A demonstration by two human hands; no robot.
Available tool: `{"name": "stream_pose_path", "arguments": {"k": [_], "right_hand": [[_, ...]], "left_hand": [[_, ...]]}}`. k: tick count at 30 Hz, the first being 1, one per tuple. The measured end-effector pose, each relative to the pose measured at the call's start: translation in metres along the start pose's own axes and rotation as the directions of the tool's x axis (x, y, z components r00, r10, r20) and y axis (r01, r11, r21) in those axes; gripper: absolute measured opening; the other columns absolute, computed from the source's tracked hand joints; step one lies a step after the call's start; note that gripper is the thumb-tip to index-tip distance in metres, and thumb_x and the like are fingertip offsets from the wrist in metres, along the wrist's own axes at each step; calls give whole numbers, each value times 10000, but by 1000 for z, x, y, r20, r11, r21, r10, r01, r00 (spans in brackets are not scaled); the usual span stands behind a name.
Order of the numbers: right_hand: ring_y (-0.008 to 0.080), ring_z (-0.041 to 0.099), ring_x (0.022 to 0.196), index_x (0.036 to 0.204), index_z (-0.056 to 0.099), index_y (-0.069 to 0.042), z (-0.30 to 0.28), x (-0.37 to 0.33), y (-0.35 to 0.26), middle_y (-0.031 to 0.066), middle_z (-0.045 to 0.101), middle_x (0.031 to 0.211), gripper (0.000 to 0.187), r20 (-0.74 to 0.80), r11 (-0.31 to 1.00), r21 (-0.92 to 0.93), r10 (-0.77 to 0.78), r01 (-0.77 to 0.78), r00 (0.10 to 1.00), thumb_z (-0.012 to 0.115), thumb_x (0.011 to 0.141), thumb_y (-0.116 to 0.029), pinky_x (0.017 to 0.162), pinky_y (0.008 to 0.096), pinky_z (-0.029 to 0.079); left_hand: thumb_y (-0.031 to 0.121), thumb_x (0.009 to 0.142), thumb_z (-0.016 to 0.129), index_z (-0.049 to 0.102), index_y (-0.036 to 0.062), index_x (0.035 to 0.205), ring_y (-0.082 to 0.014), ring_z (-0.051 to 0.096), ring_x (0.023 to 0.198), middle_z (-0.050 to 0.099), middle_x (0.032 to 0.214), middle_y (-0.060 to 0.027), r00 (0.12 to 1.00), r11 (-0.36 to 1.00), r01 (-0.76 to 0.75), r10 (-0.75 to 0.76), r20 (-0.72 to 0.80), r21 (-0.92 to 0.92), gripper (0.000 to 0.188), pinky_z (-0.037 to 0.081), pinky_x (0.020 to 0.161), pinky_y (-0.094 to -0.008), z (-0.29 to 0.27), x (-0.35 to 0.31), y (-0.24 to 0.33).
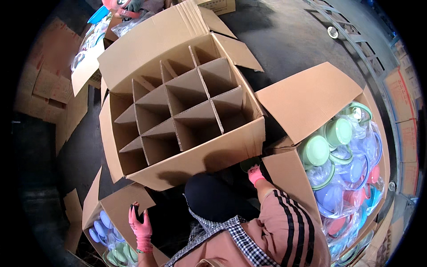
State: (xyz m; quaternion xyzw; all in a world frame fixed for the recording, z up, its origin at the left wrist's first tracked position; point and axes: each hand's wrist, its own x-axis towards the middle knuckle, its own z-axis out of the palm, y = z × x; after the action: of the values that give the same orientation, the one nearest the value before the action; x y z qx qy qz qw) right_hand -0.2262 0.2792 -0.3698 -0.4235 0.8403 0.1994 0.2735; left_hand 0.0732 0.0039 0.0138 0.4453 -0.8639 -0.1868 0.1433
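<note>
My left hand, in a pink glove with dark fingertips, is raised above the flap of a small carton at the lower left. Its fingers are apart and it holds nothing. My right hand, also gloved in pink, reaches down into the shadow beside the near right corner of a large open carton. Its fingers are closed at a dark green round thing, mostly hidden in shade. Upright cardboard dividers split the large carton into several cells, with no goods visible in them.
At the right, an open carton holds green, blue and pink plastic containers in clear bags. Blue and green plastic pieces fill the small carton. Another person's gloved hand shows at the top left. A metal rack lies far right.
</note>
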Motion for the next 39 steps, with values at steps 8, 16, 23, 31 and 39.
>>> {"name": "stream_pose_path", "arguments": {"k": [8, 16, 23, 31, 39], "right_hand": [[368, 551, 829, 877, 531, -5, -186, -162, 9, 216, 576, 853, 251, -338, 611, 751, 32, 249, 941, 435, 838, -233, 724, 433, 434], [122, 550, 765, 1020, 541, 19, -323, -271, 56, 58, 599, 858, 384, -423, -661, 626, 156, 413, 892, 562, 832, -315, 710, 273, 452], [82, 490, 902, 1048, 520, -4, -293, -264, 17, 4, 551, 909, 296, -487, -522, 759, -59, 389, 871, 507, 870, -240, 787, 235, 404], [416, 348, 1104, 1258, 368, -82, -288, -325, 17, 272, 280, 1257, 809, -858, 750, 232, -141, 620, 493, 644, 623, -501, 916, 476, 313], [411, 419, 995, 1299, 298, -100, -305, -330, 6, 256, 274, 1281, 867, -807, 842, 198, -151, 502, 571, 659, 595, -456, 792, 471, 405]], "left_hand": [[-4, 732, 575, 477, -22, 1089, -308, 503, 1002, 529, 1063, -167, 981, 975, -191, 187, -49, -109, 370, 392, 878, -377, 18, 9, -5], [547, 544, 728, 240, -19, 1305, -257, 350, 1178, 344, 1294, -146, 933, 664, -42, 294, 209, -747, 1066, 246, 981, -396, 16, -1, 108], [306, 590, 770, 265, 2, 1283, -207, 455, 1039, 418, 1184, -116, 780, 369, 324, 417, 467, -871, 910, 389, 877, -333, 38, -17, 182], [226, 856, 478, 343, 8, 1235, -225, 486, 1015, 482, 1135, -145, 752, 420, 482, 251, 609, -769, 457, 405, 862, -323, 79, -37, 187], [256, 884, 445, 350, -31, 1235, -239, 434, 1077, 459, 1167, -155, 742, 627, 45, 500, 446, -778, 463, 340, 913, -325, 60, -46, 174]]}}
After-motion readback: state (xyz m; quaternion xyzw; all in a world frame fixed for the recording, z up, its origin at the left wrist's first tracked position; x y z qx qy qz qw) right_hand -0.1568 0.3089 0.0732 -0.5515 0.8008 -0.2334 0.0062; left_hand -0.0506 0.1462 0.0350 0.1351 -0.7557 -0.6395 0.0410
